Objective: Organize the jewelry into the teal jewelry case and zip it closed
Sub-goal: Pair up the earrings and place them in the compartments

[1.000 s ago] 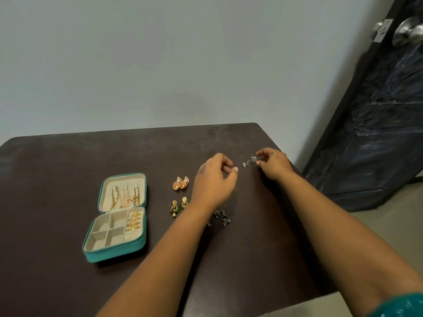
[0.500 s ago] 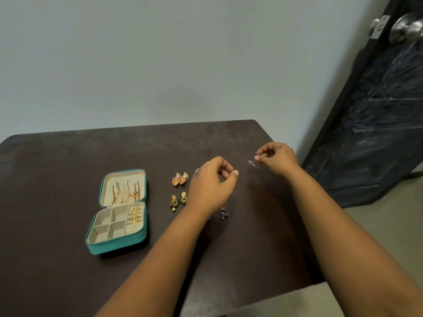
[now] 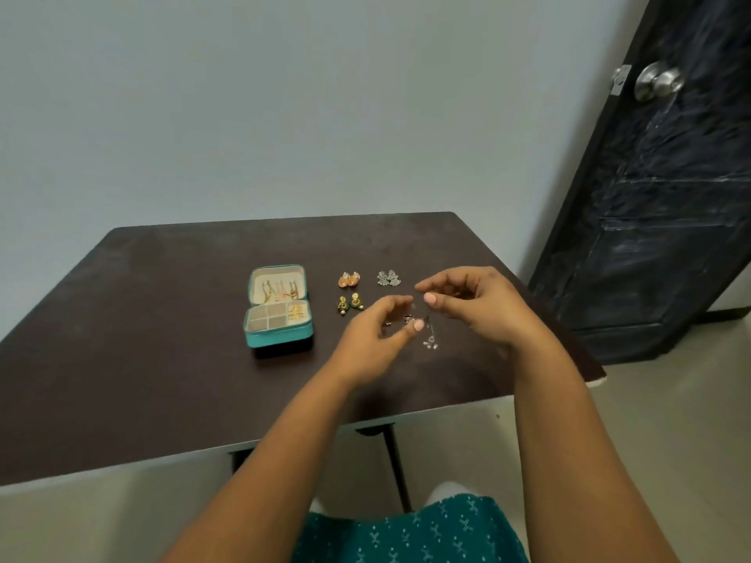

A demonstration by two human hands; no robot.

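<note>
Dark brown desk (image 3: 162,339), one, against a pale wall. One teal jewelry case (image 3: 278,306) lies open on it, lid flat back, zip undone; this is the landmark.

Inside the case: lid panel holds gold chains or dangles, about four, count not certain. Base tray is split into small compartments; the right-hand compartment holds gold pieces (image 3: 298,312), number unclear; the others look bare.

Right of the case, on the desk:
- one pair of orange-pink earrings (image 3: 349,279), two pieces touching, level with the lid.
- one pair of green and gold earrings (image 3: 349,304), two pieces just beside each other, level with the base tray.
- one pair of silver earrings (image 3: 388,277), two pieces touching, farther right than the orange pair.
- small dark beaded pieces (image 3: 407,319), partly hidden by the hands, count cannot be told.

Two hands, both bare, over the desk right of the case. Left hand (image 3: 378,335): thumb and forefinger close together, pinching the top of one silver drop earring (image 3: 430,341), which hangs down beside the thumb. Right hand (image 3: 475,304): fingers curled, thumb and forefinger a little apart; whether it grips anything small I cannot tell.

One dark door (image 3: 666,205) with one metal knob (image 3: 656,81), far right of the case.
</note>
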